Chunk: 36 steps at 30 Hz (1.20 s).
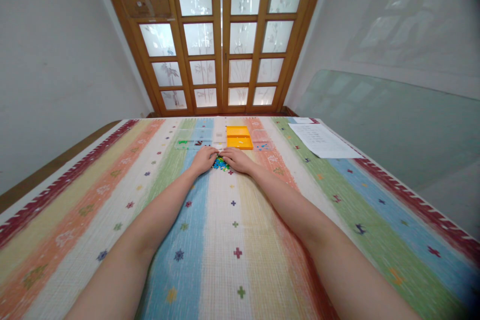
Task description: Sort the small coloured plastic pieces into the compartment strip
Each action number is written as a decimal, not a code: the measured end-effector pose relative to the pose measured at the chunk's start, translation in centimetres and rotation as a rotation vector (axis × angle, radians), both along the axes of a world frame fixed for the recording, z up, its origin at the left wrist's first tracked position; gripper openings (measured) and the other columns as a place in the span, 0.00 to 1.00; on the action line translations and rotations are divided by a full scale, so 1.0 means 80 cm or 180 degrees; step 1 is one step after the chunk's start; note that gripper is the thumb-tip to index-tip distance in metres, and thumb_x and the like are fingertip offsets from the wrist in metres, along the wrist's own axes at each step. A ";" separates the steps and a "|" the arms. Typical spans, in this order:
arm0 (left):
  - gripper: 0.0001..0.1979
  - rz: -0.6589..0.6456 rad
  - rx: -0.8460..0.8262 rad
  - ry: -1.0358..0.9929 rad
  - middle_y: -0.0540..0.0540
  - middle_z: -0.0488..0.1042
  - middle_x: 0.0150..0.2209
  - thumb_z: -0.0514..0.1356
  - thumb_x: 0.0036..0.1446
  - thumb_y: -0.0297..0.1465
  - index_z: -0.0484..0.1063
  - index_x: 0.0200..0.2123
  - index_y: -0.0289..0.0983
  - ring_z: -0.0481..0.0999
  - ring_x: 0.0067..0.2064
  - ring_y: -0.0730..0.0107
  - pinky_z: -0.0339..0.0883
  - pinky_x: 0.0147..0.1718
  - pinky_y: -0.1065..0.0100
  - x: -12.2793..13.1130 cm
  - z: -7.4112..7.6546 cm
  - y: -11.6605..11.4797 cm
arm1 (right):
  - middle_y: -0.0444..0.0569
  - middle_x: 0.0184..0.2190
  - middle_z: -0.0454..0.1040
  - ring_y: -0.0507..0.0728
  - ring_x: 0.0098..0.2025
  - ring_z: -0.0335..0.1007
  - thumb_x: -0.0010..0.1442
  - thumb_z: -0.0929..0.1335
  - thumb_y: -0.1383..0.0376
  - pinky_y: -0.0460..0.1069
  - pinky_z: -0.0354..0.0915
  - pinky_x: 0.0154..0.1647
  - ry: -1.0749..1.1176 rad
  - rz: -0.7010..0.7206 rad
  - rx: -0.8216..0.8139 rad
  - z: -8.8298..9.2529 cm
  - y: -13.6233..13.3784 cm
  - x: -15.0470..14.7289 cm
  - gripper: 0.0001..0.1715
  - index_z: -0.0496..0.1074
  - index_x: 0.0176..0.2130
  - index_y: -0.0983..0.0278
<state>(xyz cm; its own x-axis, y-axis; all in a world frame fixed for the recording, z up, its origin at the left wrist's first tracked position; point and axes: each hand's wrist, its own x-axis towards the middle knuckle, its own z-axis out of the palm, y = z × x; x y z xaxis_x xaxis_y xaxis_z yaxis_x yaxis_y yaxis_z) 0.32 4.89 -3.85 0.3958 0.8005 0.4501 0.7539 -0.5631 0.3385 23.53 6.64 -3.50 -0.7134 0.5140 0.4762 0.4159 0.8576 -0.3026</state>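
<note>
Both my arms reach far forward over a striped cloth (232, 240). My left hand (204, 158) and my right hand (235, 159) lie palm down, side by side, cupped round a small heap of tiny green, blue and yellow pieces (220, 163). The fingertips of both hands meet just behind the heap. The fingers are curved over the pieces, and whether either hand grips any is hidden. Just beyond the hands stands an orange tray (239, 137). Clear plastic trays (195, 141) with a few small coloured pieces lie left and right of it.
A sheet of printed paper (322, 140) lies at the far right of the cloth. A large glass pane (393, 125) leans against the right wall. Wooden doors with frosted panes (221, 35) stand behind the table. The cloth's patterned red border (420, 205) runs along the right edge.
</note>
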 end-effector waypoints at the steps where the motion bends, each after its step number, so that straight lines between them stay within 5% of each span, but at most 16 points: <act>1: 0.16 0.0010 -0.0008 0.0002 0.42 0.82 0.51 0.54 0.70 0.31 0.82 0.49 0.38 0.77 0.54 0.59 0.67 0.59 0.56 0.000 0.000 0.000 | 0.54 0.57 0.79 0.61 0.61 0.71 0.76 0.61 0.62 0.59 0.64 0.67 0.0005 -0.0022 -0.0024 0.000 0.000 0.000 0.22 0.78 0.58 0.62; 24: 0.16 0.0103 -0.0060 -0.0012 0.43 0.82 0.51 0.54 0.69 0.32 0.82 0.49 0.41 0.76 0.55 0.58 0.68 0.60 0.54 0.001 0.001 -0.002 | 0.55 0.55 0.78 0.60 0.57 0.73 0.76 0.60 0.63 0.56 0.66 0.63 0.0008 -0.0082 -0.0216 0.011 -0.011 -0.005 0.21 0.78 0.58 0.63; 36: 0.16 0.0037 -0.0114 0.0106 0.42 0.81 0.53 0.53 0.70 0.32 0.82 0.49 0.39 0.76 0.55 0.58 0.67 0.61 0.55 0.002 0.007 -0.006 | 0.57 0.57 0.76 0.60 0.60 0.71 0.77 0.57 0.56 0.56 0.64 0.66 0.1005 -0.0973 -0.0405 -0.012 0.023 0.009 0.27 0.77 0.58 0.64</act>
<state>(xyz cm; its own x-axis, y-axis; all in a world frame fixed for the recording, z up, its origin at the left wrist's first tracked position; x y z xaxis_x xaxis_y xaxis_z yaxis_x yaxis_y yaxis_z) 0.52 4.41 -3.26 0.4005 0.8206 0.4078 0.7715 -0.5421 0.3331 24.22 8.50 -4.43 -0.3499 0.7470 0.5653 0.5147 0.6575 -0.5502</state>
